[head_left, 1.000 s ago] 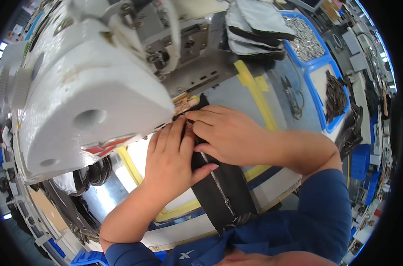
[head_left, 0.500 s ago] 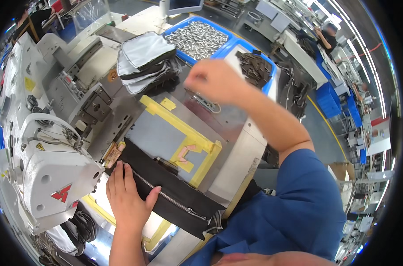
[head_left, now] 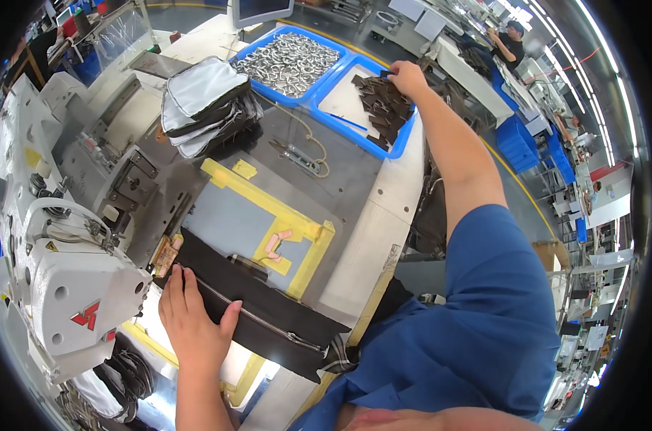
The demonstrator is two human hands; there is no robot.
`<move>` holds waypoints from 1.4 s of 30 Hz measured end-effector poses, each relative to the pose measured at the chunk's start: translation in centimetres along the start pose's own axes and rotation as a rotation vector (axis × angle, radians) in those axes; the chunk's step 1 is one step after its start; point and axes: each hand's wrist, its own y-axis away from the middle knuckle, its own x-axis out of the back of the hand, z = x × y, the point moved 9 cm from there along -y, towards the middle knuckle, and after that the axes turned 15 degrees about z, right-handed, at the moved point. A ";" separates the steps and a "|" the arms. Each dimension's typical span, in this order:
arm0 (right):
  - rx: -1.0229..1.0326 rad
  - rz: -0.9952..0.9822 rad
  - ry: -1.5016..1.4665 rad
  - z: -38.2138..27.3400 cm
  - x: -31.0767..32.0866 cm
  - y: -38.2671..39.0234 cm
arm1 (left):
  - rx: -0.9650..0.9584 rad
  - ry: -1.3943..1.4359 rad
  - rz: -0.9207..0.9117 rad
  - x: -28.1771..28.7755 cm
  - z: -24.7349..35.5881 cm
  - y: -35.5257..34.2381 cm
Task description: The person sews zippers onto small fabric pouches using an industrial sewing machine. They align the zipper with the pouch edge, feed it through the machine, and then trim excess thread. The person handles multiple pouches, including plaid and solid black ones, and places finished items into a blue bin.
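My left hand [head_left: 191, 323] lies flat on a black fabric strip [head_left: 261, 340] with a metal zipper [head_left: 253, 315] along it, fingers and thumb apart. Its fingertips rest near the strip's far left end, close to the sewing machine head [head_left: 89, 302]. The zipper pull [head_left: 291, 335] sits toward the near right end. My right hand [head_left: 410, 79] reaches out to the far edge of a blue-rimmed tray [head_left: 324, 113], over a pile of dark brown flat pieces [head_left: 385, 104]. Its fingers are curled together at the pile; whatever is between them is hidden.
A blue tray of metal rings or hooks [head_left: 290, 65] adjoins the brown pieces. Stacked black-and-white fabric panels [head_left: 205, 100] stand behind the work plate [head_left: 229, 212], which has yellow tape along its edges. Thread snips [head_left: 295, 156] with a cord lie on the metal table. Another person [head_left: 511, 47] sits far right.
My right hand has moved away and to the right, from above the snips to the tray of brown pieces. The view has shifted slightly; my left hand stays on the strip.
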 end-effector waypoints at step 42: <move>1.130 -0.566 -1.159 -51.0 14.2 31.5 | -0.120 0.088 0.097 2.0 1.3 0.2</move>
